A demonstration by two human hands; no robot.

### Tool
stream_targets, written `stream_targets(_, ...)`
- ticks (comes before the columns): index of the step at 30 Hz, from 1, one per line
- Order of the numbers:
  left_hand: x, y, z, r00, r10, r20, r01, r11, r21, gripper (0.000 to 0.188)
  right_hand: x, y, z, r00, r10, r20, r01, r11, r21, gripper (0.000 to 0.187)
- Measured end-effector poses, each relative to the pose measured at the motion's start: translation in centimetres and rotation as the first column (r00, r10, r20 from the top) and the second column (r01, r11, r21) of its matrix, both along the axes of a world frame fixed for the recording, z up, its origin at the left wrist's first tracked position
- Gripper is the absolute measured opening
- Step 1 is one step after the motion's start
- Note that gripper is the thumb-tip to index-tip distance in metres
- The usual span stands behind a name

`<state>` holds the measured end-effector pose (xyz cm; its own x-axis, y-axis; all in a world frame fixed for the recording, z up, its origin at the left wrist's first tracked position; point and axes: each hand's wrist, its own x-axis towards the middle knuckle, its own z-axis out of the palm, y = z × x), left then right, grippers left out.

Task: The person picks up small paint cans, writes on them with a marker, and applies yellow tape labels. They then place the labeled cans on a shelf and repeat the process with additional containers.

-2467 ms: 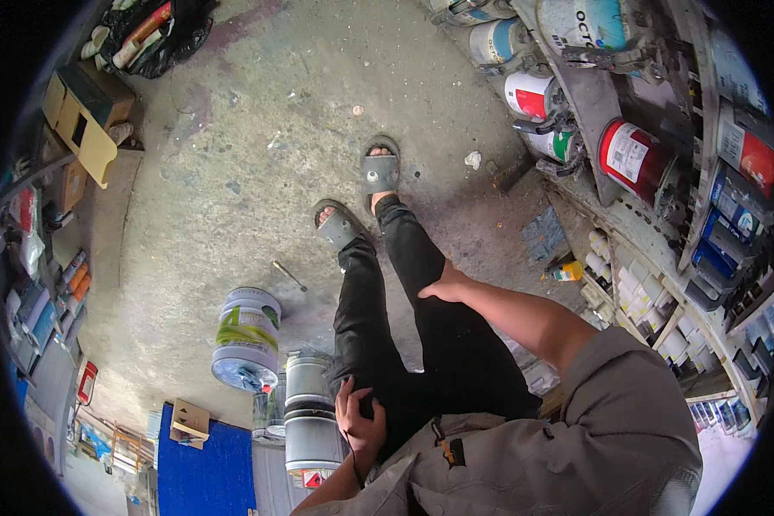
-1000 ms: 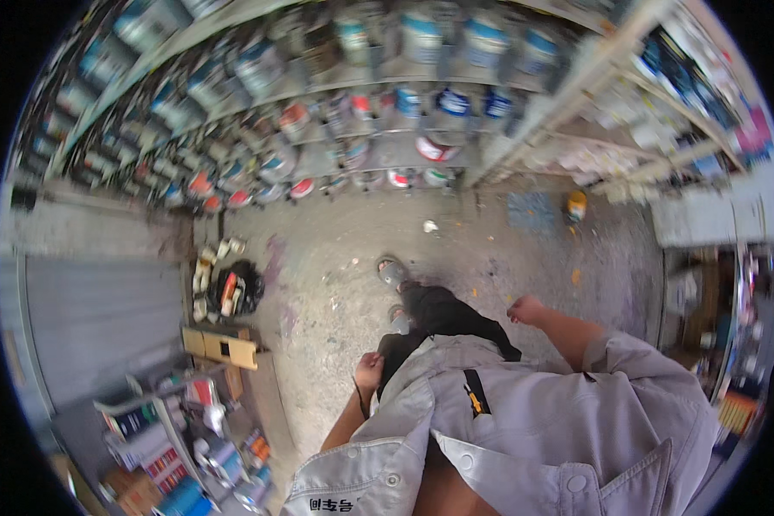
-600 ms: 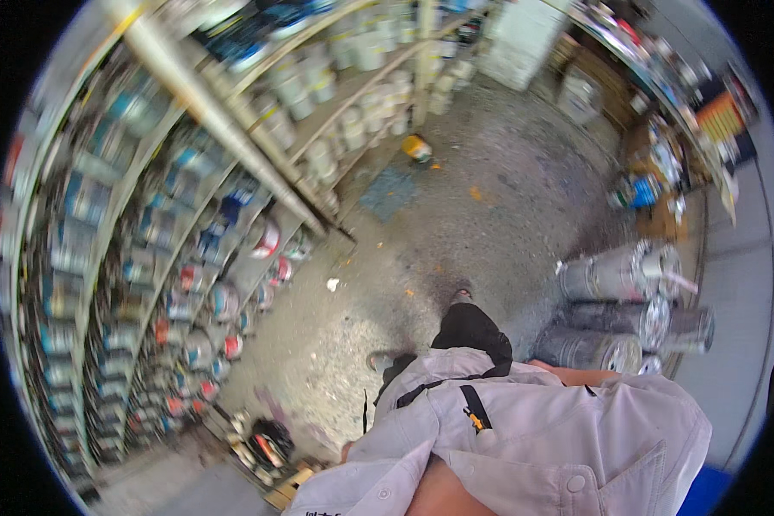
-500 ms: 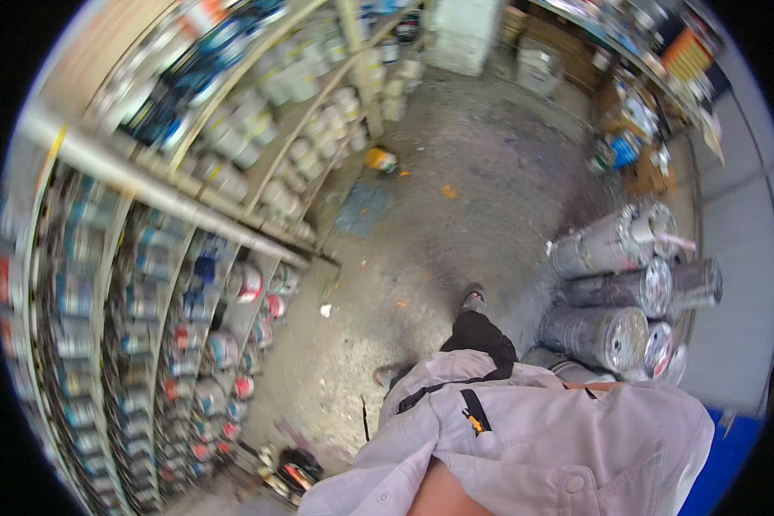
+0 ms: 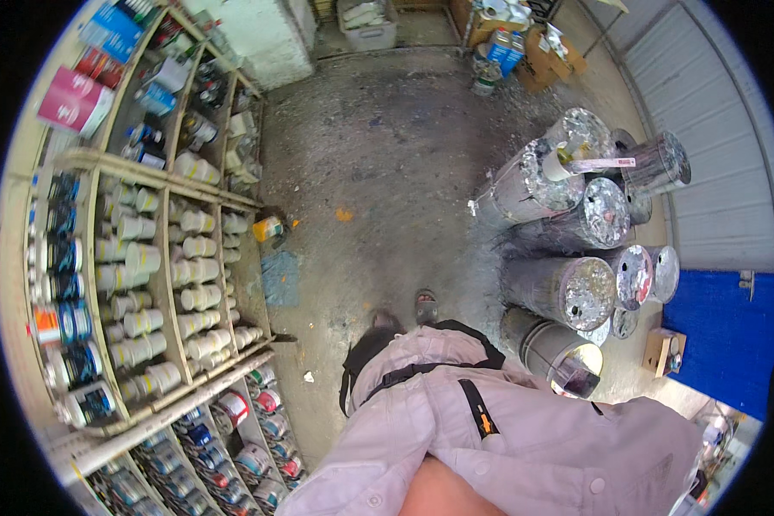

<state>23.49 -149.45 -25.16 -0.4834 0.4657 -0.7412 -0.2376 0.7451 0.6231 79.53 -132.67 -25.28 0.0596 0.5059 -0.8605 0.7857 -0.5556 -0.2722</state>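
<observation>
Neither of my hands shows; both lie hidden below or behind my light grey work shirt point(image 5: 525, 430). A black-and-orange pen-like item point(image 5: 484, 420) is tucked at a dark strip on the shirt's front. Below the hem, my sandalled foot point(image 5: 426, 305) stands on the stained concrete floor. To my right is a group of large paint-spattered drums point(image 5: 549, 288). A white dipper with a long handle point(image 5: 562, 163) rests on top of one far drum. Nearer, an open bucket point(image 5: 546, 340) has a dark block-like thing at its mouth.
Wooden shelves point(image 5: 174, 284) of white tubs line the left, with more racks of cans point(image 5: 206, 439) nearer. A yellow can point(image 5: 267, 229) lies beside a blue floor patch point(image 5: 279, 277). Far off are a white bin point(image 5: 368, 24) and a cardboard box point(image 5: 546, 62). A blue panel point(image 5: 731, 331) stands right.
My view has swung to the right and moved forward. The tub shelves now sit further left, and the bucket and blue panel show more fully. My feet have come closer together.
</observation>
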Motion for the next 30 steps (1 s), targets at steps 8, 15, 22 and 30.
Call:
stream_targets(8, -4.4, 11.2, -3.3, 0.928, -0.362, 0.089, 0.373, 0.902, -0.217, 0.025, -2.9, 6.0, 1.6, 0.966, -0.259, -0.010, 0.259, 0.963, 0.072, 0.070)
stream_targets(15, -19.5, 36.7, -1.7, 0.954, -0.297, 0.027, 0.290, 0.904, -0.313, 0.028, -9.5, 13.4, 5.4, 0.896, -0.442, -0.032, 0.442, 0.888, 0.125, 0.070)
stream_targets(22, -10.5, 77.7, -2.5, 0.958, -0.227, 0.176, 0.186, 0.956, 0.226, 0.018, -14.0, 25.2, 7.7, 0.813, -0.568, -0.128, 0.582, 0.794, 0.176, 0.069)
stream_targets(30, 6.1, 92.3, -4.9, 0.235, -0.940, -0.248, 0.972, 0.219, 0.089, 0.038, -10.3, 46.5, 8.7, 0.642, -0.665, -0.383, 0.767, 0.560, 0.314, 0.066)
